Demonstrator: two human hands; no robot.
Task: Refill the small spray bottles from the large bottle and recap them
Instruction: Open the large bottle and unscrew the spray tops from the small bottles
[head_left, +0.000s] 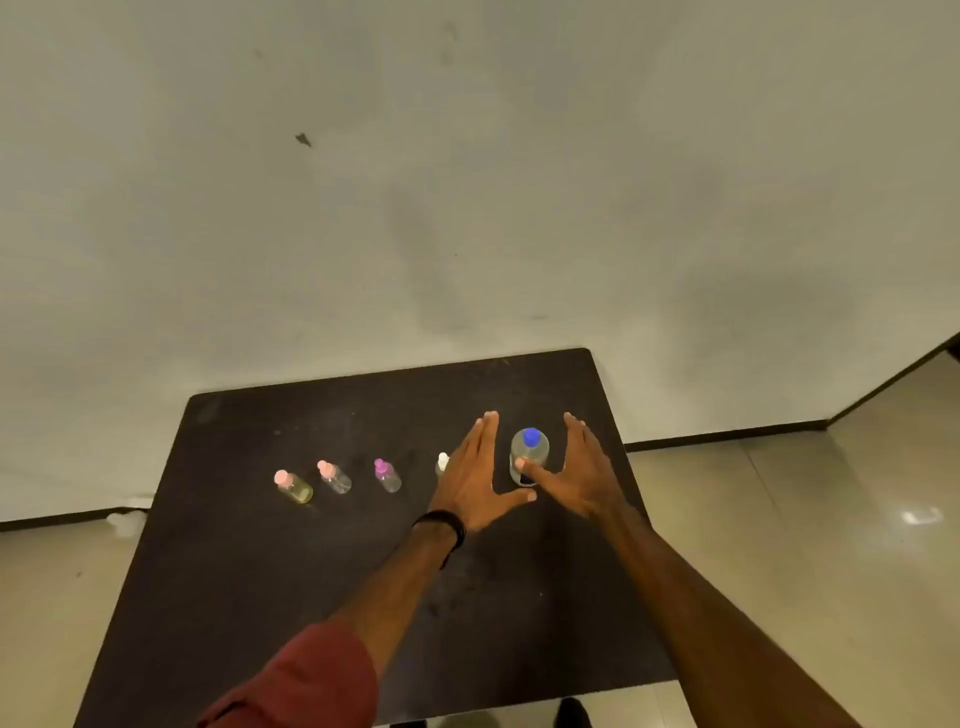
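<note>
Head view, starting at the bottom of the frame: two bare forearms run up and inward over the dark table (260, 597), the left one leaving a red sleeve (311, 680) and carrying a black wristband (444, 522). Just right of frame centre, the left hand (475, 480) and right hand (582, 475) flank the large bottle (529, 457), which stands upright with its long axis vertical and its blue cap (531, 437) on. Both hands are spread flat, fingers straight and pointing toward the top of the frame, thumbs angled inward in front of the bottle; the right thumb overlaps its lower body (whether it actually touches I cannot tell). Neither hand grips anything. The bottle sits between the palms, seemingly a little closer to the right one, so closing both inward would likely catch it. Left of the left hand, four capped small bottles stand in a row toward centre left: white-capped bottle (442, 461) half hidden by the fingers, purple-capped bottle (387, 475), then pink-capped bottles (333, 477) and (293, 486).
</note>
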